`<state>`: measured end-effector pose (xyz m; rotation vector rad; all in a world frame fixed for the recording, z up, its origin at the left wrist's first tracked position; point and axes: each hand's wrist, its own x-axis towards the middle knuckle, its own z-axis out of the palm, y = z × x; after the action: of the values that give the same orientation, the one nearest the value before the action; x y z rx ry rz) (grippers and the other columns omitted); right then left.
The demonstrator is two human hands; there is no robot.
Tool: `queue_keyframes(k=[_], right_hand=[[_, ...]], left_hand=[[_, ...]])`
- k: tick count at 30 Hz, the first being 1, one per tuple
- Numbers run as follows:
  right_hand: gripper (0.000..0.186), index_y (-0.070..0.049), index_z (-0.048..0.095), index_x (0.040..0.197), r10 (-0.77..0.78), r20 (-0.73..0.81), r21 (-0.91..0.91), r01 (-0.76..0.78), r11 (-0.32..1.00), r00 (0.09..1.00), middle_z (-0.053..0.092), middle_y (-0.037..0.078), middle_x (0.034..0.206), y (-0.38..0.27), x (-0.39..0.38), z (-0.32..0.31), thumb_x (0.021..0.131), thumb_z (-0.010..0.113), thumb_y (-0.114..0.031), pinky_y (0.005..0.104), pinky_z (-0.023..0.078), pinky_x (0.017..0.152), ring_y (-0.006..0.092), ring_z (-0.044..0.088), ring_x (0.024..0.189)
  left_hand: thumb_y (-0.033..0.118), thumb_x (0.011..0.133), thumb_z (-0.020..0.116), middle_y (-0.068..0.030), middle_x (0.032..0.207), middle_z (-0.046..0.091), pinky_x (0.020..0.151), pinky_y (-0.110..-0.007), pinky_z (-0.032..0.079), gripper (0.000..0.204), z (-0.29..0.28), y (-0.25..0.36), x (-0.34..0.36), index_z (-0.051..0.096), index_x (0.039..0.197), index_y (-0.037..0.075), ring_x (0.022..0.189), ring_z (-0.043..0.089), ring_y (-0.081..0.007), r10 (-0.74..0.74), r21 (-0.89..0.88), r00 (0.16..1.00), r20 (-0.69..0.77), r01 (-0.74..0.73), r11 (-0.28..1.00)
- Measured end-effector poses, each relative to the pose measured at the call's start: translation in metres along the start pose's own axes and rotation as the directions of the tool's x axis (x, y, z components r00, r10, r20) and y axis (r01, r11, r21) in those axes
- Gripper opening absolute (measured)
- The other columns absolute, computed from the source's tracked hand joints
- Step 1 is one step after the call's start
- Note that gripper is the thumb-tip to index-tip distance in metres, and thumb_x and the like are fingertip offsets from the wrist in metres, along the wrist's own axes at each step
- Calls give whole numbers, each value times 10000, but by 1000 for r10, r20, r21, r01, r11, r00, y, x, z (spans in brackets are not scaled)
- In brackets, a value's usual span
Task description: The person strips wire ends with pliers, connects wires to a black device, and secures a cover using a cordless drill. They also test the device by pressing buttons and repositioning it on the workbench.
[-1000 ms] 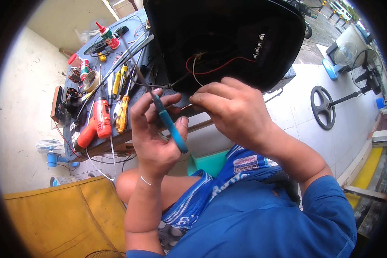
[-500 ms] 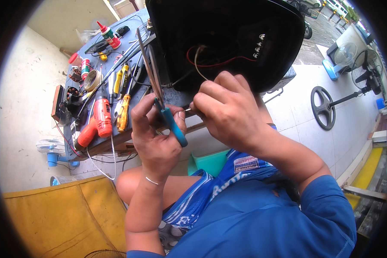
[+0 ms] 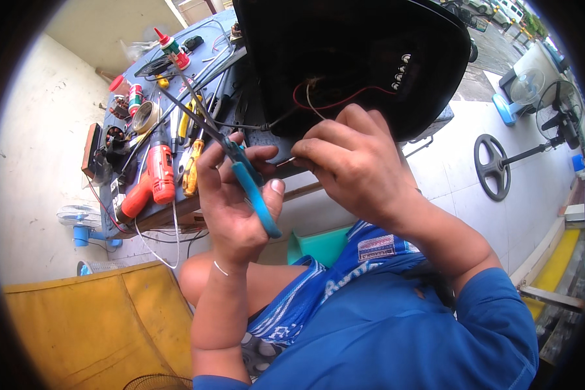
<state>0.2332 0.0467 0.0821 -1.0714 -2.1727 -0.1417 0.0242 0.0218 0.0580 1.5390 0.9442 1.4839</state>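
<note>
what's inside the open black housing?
Inside the black housing: a red wire looping, a pale wire, and a row of small light terminals. The right hand covers the wire ends; deeper parts are too dark to tell.

Counted: two hands, left hand [image 3: 231, 201] and right hand [image 3: 354, 162]; one pair of blue-handled scissors [image 3: 240, 169]; one black housing [image 3: 351, 58]; one orange drill [image 3: 153, 179] on one desk [image 3: 169, 211]; one glue bottle [image 3: 171, 47]; two yellow-handled screwdrivers [image 3: 192, 166]; one steering wheel [image 3: 493, 167].
</note>
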Motion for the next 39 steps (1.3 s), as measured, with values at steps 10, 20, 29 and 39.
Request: queue_keyframes(k=[10, 20, 29, 39], right_hand=[[154, -159, 791, 941, -55, -22, 15, 56, 998, 998, 718, -41, 965, -1, -3, 6, 817, 724, -99, 392, 461, 872, 201, 612, 973], [99, -138, 676, 847, 100, -35, 160, -93, 983, 994, 619, 8, 906, 1, -7, 6, 811, 749, -81, 402, 474, 802, 243, 609, 907], [157, -16, 786, 1097, 532, 203, 825, -436, 358, 822, 757, 85, 1060, 26, -38, -29, 963, 822, -90, 273, 595, 835, 150, 723, 985], [341, 7, 756, 1260, 631, 350, 904, -425, -34, 693, 763, 48, 1032, 48, -44, -32, 1050, 749, -262, 267, 534, 880, 102, 637, 908]], left_hand=[[-76, 890, 771, -118, 1028, 684, 829, -307, 608, 644, 7, -12, 0, 430, 1427, 24, 950, 728, -172, 89, 168, 994, -61, -78, 983], [-25, 971, 757, -97, 1005, 709, 754, -246, 553, 608, 0, -4, 7, 441, 1484, 52, 892, 679, -121, 28, 178, 976, -218, 12, 984], [34, 933, 763, -187, 1176, 744, 866, -369, 592, 510, -142, -28, 90, 598, 1414, -7, 961, 748, -233, -118, 846, 935, -334, 353, 400], [68, 943, 782, -127, 1105, 737, 909, -348, 532, 211, 21, 28, 38, 708, 1138, 37, 1031, 698, -230, 240, 661, 971, 7, -184, 728]])
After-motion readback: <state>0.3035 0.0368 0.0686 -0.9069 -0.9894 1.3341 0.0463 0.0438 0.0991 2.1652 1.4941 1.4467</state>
